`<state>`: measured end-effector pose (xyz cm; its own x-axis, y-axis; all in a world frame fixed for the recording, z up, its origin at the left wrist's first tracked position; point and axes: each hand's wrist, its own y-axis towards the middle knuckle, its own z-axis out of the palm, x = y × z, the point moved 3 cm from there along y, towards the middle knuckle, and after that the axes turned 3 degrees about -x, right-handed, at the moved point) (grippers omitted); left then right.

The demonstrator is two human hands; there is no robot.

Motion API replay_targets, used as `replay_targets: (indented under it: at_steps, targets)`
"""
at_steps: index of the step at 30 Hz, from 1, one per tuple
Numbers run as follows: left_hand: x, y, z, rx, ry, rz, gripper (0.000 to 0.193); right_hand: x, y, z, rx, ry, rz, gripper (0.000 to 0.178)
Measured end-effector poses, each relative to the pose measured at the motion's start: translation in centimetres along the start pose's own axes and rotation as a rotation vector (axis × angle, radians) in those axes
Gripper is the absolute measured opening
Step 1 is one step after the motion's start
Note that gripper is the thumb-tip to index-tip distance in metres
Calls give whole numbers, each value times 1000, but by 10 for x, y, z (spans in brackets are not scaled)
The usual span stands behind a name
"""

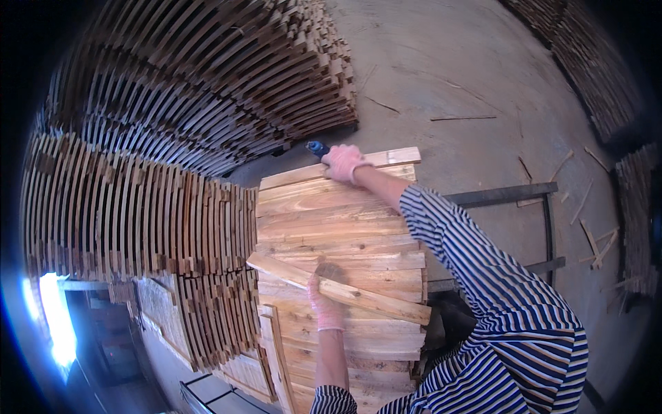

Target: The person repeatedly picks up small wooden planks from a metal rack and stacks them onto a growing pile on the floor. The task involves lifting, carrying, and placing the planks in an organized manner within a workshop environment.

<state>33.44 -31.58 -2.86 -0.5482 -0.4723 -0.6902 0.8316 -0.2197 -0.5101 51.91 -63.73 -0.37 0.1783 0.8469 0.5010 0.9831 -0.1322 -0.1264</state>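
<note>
My right hand (345, 163), in a pink glove, is closed around a blue tool with a rounded end (317, 148). It rests over the far boards of a wooden panel (331, 221) made of planks laid side by side. Most of the tool is hidden by the hand, so its kind does not show. My left hand (324, 303), gloved the same way, grips a loose wooden slat (376, 301). That slat slants across the near half of the panel, its left end farther from me. A blurred dark patch (331, 271) shows just beyond the left hand.
Tall stacks of wooden slats (138, 207) stand to the left and far left. An upright plank (274, 355) leans by the panel's near left side. A dark metal frame (500, 194) is on the right. Scrap sticks (594, 241) lie on the concrete floor (455, 76).
</note>
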Motion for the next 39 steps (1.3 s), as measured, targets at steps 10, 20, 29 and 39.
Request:
replay_targets:
  at_steps: [10, 20, 29, 39]
  targets:
    - [2, -7, 10, -47, 41, -5, 54, -15, 25, 6, 241, 141, 10, 63]
    - [4, -9, 6, -63, -8, 11, 57, 18, 31, -19, 138, 8, -95, 58]
    - [-2, -12, 11, -56, 64, -8, 61, 7, 34, -23, 135, 17, -191, 57]
    - [-4, -15, 18, -25, 28, 4, 59, 18, 24, -5, 315, -45, -128, 62]
